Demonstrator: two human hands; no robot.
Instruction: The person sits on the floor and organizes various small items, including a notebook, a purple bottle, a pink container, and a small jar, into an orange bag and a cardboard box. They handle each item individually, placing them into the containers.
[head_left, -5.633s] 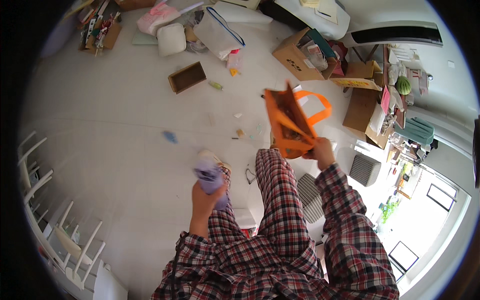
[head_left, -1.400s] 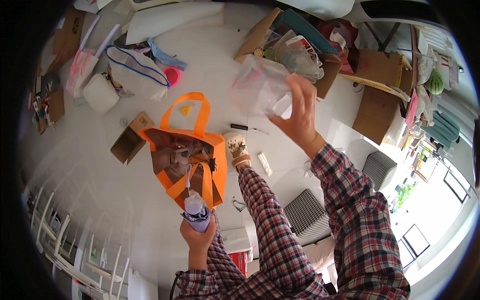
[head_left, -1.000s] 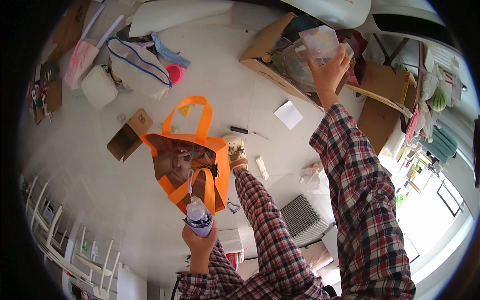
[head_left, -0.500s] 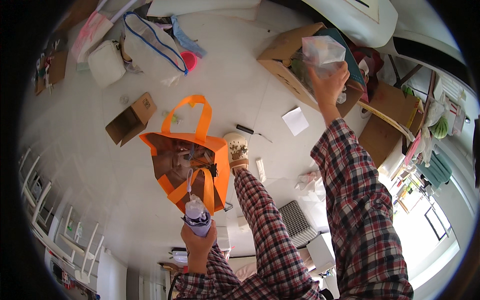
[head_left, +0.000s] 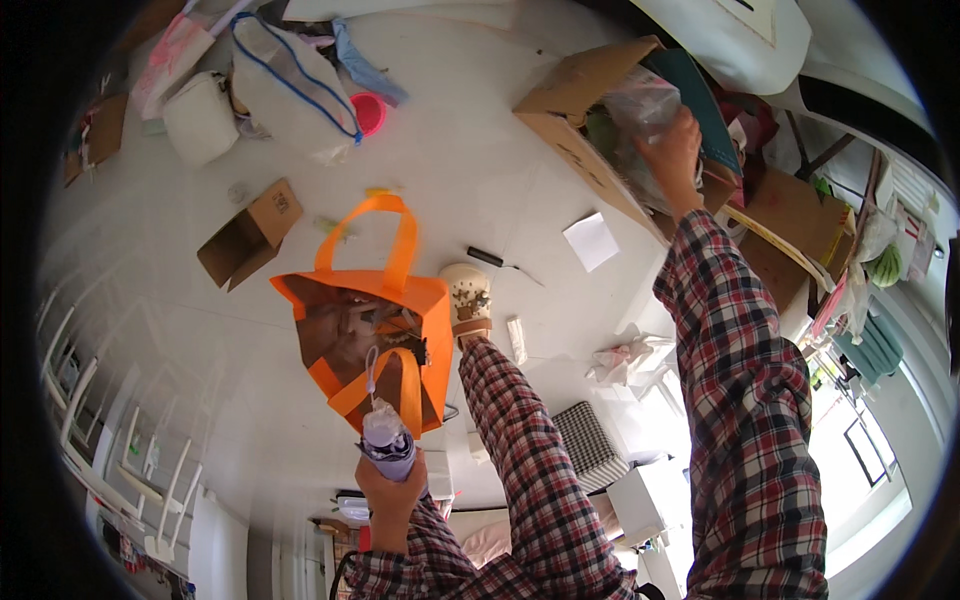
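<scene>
Overhead, a cluttered white floor (head_left: 150,300) — contents, largest first.

Cardboard box (head_left: 585,110), open, upper right: right hand (head_left: 675,150) is inside its mouth, fingers closed round a clear plastic bag (head_left: 640,100) that sits at the box's top. Best done, I judge, by pushing the bag fully below the flaps before letting go, so it does not spring out.

Orange bag (head_left: 385,340), open, standing mid-floor beside a slippered foot (head_left: 470,300); one handle up, brown contents dimly visible.

White mesh bag (head_left: 290,90) with blue trim, upper left; small brown carton (head_left: 245,235) below it.

Left hand (head_left: 390,490), wrapped tight round a folded lilac umbrella (head_left: 385,445), held upright just below the orange bag.

Change from half a second ago — the right hand has dropped lower into the box and the clear bag with it; the left hand keeps its hold unchanged.
</scene>
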